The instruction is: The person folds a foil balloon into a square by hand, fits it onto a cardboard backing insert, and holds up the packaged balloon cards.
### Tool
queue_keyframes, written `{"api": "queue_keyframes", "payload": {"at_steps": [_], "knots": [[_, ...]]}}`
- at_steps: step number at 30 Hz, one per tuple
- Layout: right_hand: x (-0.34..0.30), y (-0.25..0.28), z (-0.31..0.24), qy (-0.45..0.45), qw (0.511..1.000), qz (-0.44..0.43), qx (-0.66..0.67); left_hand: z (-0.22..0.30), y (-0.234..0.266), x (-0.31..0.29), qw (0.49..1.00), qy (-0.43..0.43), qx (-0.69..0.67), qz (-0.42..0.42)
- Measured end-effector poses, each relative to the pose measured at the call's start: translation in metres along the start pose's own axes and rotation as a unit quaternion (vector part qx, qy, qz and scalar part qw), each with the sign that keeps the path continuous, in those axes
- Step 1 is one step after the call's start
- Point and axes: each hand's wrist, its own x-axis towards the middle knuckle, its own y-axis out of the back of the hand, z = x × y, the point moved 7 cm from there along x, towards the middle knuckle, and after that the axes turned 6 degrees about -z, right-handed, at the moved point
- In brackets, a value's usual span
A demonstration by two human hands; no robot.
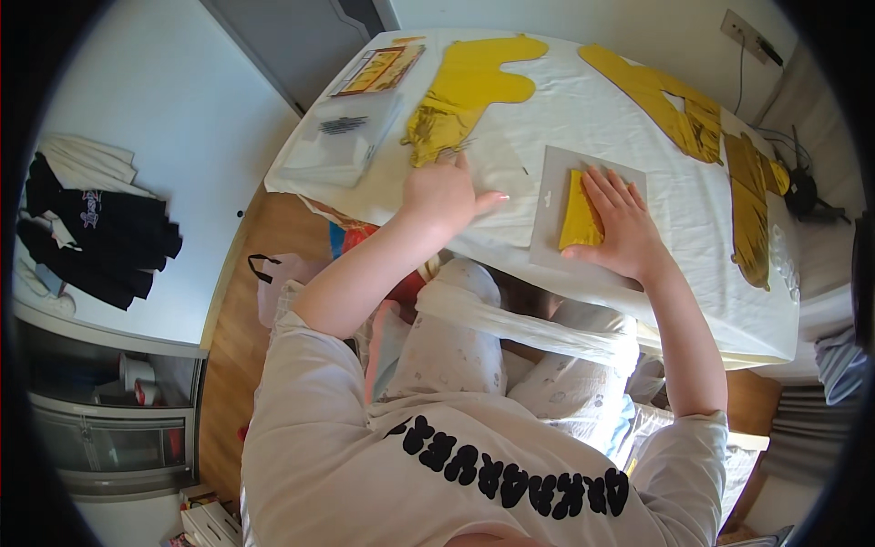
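While left hand point(441, 193) reaches, right hand point(629, 230) flat on gold foil point(577, 217)

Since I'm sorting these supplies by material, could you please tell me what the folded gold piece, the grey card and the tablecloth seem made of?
Folded gold piece: probably thin foil film, shiny, judging by its metallic yellow sheen.
Grey card: matte cardboard or stiff plastic; it looks flat and straight-edged.
Tablecloth: white, perhaps fabric, given its soft wrinkles.
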Motion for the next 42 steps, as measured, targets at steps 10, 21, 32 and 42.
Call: {"api": "queue_keyframes", "payload": {"at_steps": [10, 21, 32, 42], "knots": [[-0.002, 0.001, -0.001, -0.008, 1.000, -0.003, 0.004, 0.015, 0.004, -0.001, 0.835, -0.496, -0.066, 0.231], [0.000, -0.001, 0.003, -0.017, 1.000, 0.004, 0.005, 0.035, -0.020, -0.010, 0.925, -0.320, -0.041, 0.200], [0.024, -0.004, 0.030, -0.059, 0.998, 0.024, -0.008, 0.060, -0.027, 0.018, 0.944, -0.286, -0.132, 0.099], [0.043, 0.001, 0.047, -0.061, 0.998, 0.034, 0.005, 0.061, 0.001, 0.058, 0.934, -0.249, -0.178, 0.184]]}}
